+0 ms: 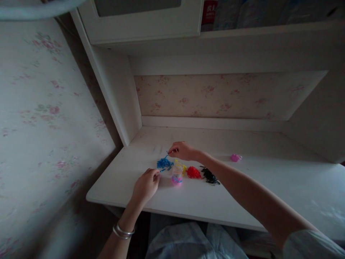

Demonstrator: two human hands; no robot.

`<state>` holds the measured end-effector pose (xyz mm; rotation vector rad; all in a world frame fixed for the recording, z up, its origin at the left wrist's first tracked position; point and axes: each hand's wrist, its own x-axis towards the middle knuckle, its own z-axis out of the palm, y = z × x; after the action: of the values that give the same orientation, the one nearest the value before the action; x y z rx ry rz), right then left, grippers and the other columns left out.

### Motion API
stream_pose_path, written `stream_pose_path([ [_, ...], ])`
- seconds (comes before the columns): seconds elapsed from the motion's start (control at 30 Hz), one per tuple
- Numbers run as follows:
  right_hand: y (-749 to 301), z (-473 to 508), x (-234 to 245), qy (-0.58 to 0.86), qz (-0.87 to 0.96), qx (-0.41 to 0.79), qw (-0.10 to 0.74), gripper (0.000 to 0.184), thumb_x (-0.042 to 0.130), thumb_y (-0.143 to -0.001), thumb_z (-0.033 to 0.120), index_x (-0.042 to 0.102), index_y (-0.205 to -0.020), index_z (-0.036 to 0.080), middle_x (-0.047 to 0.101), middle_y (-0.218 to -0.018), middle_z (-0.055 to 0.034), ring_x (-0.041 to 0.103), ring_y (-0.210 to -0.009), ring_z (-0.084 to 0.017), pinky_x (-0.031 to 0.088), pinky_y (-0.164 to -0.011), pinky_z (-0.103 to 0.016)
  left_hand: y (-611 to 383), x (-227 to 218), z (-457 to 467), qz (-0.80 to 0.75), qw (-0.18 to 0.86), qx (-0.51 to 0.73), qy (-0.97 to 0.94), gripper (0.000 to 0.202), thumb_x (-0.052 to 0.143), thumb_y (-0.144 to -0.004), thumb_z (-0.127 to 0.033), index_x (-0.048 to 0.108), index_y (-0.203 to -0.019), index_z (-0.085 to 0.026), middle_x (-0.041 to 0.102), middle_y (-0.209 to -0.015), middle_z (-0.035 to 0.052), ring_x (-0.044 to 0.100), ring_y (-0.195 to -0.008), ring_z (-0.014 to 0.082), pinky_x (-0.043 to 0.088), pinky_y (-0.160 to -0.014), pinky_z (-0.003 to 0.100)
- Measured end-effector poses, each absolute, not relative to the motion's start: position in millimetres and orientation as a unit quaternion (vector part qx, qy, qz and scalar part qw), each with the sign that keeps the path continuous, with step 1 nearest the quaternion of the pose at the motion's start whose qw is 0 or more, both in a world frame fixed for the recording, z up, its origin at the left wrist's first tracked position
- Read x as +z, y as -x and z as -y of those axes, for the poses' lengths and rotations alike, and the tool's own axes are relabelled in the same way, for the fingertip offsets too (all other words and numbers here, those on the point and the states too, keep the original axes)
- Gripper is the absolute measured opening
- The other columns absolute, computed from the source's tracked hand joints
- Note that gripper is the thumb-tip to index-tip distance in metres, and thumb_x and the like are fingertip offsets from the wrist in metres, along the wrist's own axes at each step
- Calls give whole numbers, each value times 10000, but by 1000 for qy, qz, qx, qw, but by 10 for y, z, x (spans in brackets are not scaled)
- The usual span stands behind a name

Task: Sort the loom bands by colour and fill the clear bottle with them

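Note:
A loose pile of thin blue rubber bands [164, 163] lies on the white desk. My right hand [181, 150] reaches over the pile's far right side, its fingers pinched on a blue rubber band [167, 154]. Nearer to me, my left hand [147, 184] pinches a small blue piece [162, 170], which looks like another rubber band. Just right of the left hand stands a clear plastic jar [177, 168] with pink and blue bits in its lower part. Yellow bands [184, 169] show partly behind it. Red bands [194, 172] and black bands [210, 176] form two piles farther right.
A pink bundle [236, 157] sits on the right side of the desk [258, 194]. Above hangs a white cabinet [151, 27] with a shelf of bottles. A side panel [110, 86] and flowered wall [54, 126] bound the left.

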<state>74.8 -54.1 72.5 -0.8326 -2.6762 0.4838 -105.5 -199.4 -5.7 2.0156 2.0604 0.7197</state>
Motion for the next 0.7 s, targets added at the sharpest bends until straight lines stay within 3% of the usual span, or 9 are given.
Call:
stream_pose_path([
  [0.17, -986, 776, 905, 282, 904, 218, 237, 168, 596, -790, 270, 732, -851, 195, 639, -803, -16, 561, -687, -100, 372, -612, -195, 946, 7, 1925, -725, 56, 180, -663, 205, 466, -865, -281, 613, -1003, -241, 623, -1035, 47, 616, -856, 166, 430, -725, 250],
  [0.5, -1119, 946, 1002, 273, 874, 293, 274, 163, 602, -792, 293, 699, -829, 168, 592, -773, -14, 533, -657, -95, 382, -587, -204, 877, 0, 1899, -738, 31, 146, -659, 165, 429, -881, -244, 590, -911, -220, 620, -976, 37, 611, -811, 158, 398, -683, 251],
  [0.7, -1294, 1052, 1101, 259, 892, 258, 265, 158, 598, -796, 289, 705, -841, 182, 588, -772, -15, 533, -651, -95, 390, -605, -215, 882, -21, 1912, -736, 30, 152, -659, 157, 429, -884, -251, 578, -921, -217, 613, -979, 36, 603, -834, 154, 390, -693, 244],
])
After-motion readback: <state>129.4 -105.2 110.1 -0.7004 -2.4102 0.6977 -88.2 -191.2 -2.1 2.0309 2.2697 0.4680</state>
